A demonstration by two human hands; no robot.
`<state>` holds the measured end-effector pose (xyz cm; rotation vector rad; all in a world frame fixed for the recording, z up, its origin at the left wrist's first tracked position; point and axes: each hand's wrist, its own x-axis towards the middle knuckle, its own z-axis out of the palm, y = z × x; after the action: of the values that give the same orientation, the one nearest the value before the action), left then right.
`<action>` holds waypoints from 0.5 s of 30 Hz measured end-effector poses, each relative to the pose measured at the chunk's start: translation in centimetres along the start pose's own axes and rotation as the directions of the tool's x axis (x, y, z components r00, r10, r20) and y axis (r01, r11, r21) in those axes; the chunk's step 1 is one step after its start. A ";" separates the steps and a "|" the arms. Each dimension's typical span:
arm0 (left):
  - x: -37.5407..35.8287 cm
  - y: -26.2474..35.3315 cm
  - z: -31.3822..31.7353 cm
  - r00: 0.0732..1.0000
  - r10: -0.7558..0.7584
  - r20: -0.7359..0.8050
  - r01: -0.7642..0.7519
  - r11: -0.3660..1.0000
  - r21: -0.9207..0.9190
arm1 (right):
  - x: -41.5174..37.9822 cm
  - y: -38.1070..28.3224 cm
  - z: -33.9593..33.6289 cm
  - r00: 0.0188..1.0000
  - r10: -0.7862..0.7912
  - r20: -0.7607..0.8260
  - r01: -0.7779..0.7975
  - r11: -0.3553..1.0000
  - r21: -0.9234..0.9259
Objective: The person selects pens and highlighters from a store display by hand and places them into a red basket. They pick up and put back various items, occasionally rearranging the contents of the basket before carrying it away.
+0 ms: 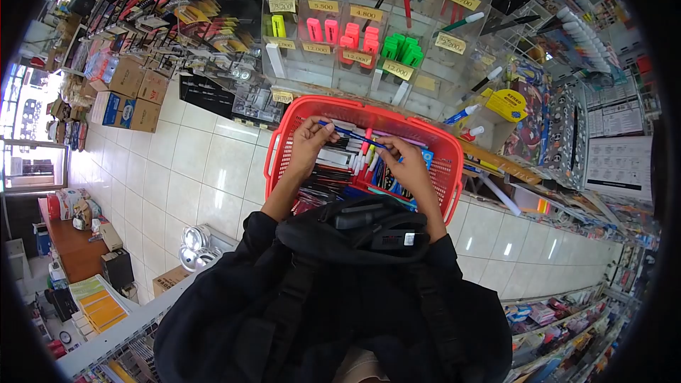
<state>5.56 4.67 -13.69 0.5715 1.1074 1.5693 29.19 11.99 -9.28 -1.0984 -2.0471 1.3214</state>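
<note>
Above a red plastic basket [312, 105], a slim blue pen [353, 134] is stretched between my two hands. My left hand [312, 140] pinches one end of it, and my right hand [402, 159] has its fingers closed on the other end. Inside the basket lie many loose pens and markers, among them dark pens [328, 179], white-bodied markers [337, 158] and blue pens [386, 179]. A black bag on my chest covers the basket's near edge.
A clear tiered rack with price tags stands beyond the basket, holding pink highlighters [358, 42] and green highlighters [403, 50]. A yellow box [506, 105] stands at the right. Cardboard boxes [135, 92] are stacked on the left, over a tiled floor [213, 170].
</note>
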 end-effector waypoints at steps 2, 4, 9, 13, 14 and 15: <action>0.1 -0.1 -0.1 1.000 -0.008 -0.006 0.008 1.000 -0.001 | 0.0 0.2 0.2 1.000 -0.018 -0.009 0.018 1.000 0.009; 0.0 0.1 0.1 1.000 -0.006 -0.003 0.006 1.000 -0.001 | 0.0 0.1 0.0 1.000 -0.027 -0.007 0.027 1.000 -0.007; 0.0 0.1 0.2 1.000 -0.010 -0.003 0.010 1.000 -0.014 | -0.1 -0.4 -0.1 1.000 -0.012 -0.014 0.012 1.000 0.000; -0.1 0.1 0.4 1.000 0.001 -0.007 -0.001 1.000 0.004 | -0.1 -0.3 -0.1 1.000 0.003 -0.016 -0.003 1.000 -0.007; -0.1 0.1 0.4 1.000 -0.001 -0.009 0.002 1.000 0.011 | -0.1 -0.2 -0.1 1.000 0.002 -0.018 -0.002 1.000 -0.010; -0.1 0.1 0.4 1.000 -0.003 -0.006 0.003 1.000 0.005 | -0.1 -0.1 -0.1 1.000 0.000 -0.019 0.000 1.000 -0.007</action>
<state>5.85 4.70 -13.44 0.5686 1.1164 1.5670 29.27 11.90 -9.18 -1.1095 -2.0402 1.2998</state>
